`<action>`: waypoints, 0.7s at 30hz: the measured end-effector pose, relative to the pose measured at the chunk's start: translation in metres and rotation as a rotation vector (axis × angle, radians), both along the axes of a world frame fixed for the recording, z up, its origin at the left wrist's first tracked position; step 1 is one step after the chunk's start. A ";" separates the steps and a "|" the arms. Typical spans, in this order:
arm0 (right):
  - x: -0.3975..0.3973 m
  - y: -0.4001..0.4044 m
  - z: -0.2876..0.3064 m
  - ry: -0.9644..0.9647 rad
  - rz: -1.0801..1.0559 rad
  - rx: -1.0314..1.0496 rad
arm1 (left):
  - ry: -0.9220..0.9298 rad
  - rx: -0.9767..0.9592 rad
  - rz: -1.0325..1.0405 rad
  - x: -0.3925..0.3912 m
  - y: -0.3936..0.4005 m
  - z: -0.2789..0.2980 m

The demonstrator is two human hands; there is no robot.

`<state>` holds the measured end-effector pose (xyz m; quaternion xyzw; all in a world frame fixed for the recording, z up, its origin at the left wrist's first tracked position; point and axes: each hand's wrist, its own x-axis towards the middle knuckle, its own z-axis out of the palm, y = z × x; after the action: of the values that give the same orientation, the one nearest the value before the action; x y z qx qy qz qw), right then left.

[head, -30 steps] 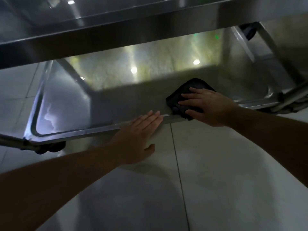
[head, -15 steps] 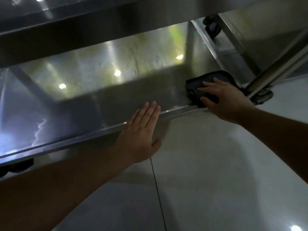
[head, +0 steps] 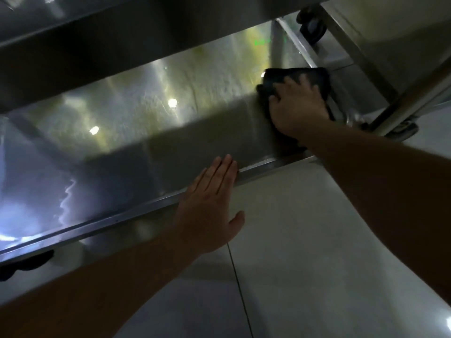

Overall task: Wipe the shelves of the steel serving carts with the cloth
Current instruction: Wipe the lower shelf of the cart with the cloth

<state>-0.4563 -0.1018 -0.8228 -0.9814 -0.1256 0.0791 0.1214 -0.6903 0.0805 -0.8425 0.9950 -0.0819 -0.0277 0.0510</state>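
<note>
Dark cloth (head: 299, 75) sits at the far right of the cart's bottom shelf (head: 146, 123), pressed flat under the right hand (head: 296, 107), fingers spread on top. Left hand (head: 210, 203) lies flat, fingers straight, on the near rim (head: 102, 225), holding nothing. Looks mid-wipe in the right corner. Next move probably needs a sweep left over the unwiped steel, pressure kept even.
</note>
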 end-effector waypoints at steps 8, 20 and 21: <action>-0.058 -0.019 -0.006 -0.030 0.595 0.028 | -0.019 0.017 -0.004 -0.003 0.000 0.003; -0.029 0.038 0.000 0.030 0.453 0.035 | 0.077 -0.007 -0.045 -0.001 0.008 0.002; -0.042 0.033 -0.001 0.040 0.514 0.039 | 0.083 -0.007 -0.054 -0.001 0.008 0.002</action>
<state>-0.4982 -0.0689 -0.8237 -0.9129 -0.3702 0.1244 0.1187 -0.6910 0.0881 -0.8404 0.9902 -0.1064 -0.0701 0.0569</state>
